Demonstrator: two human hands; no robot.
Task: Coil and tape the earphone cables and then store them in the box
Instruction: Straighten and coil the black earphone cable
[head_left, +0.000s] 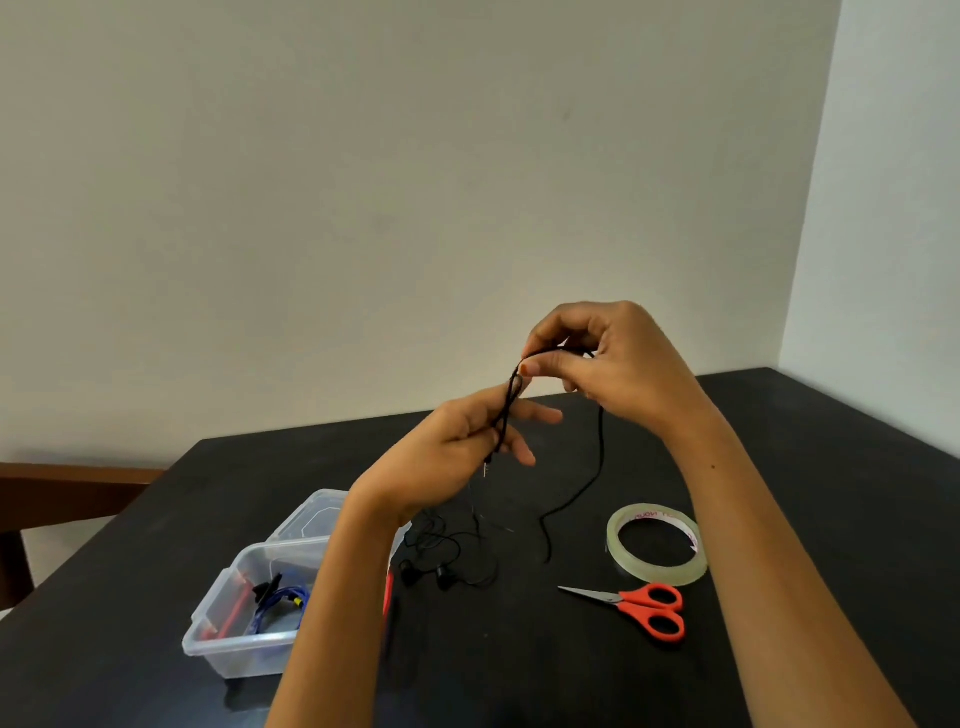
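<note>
1. Forearms raised over table (519, 675); left hand (462, 441) fingers half-curled, pinching cable (600, 457) loops; right hand (608, 358) pinching strand.
2. Keep loops even, tension light; earbuds (441, 574) beside box (244, 644).

From my feed the room looks evenly lit by soft, diffuse light, moderately bright, with no hard shadows on the wall (415, 182). The right-hand wall section (893, 156) reads brighter and cooler, so light seems stronger on that side. The dark tabletop (779, 441) soaks up light and shows only a faint sheen; the tape roll (655, 545) catches a mild highlight. Under the clear box (249, 608) I see a soft shadow. Detail is slightly smeared, compression-soft, and the thin black cable (600, 467) blurs against the tabletop. Wide-angle stretch bends the forearms near the bottom edge.
</note>
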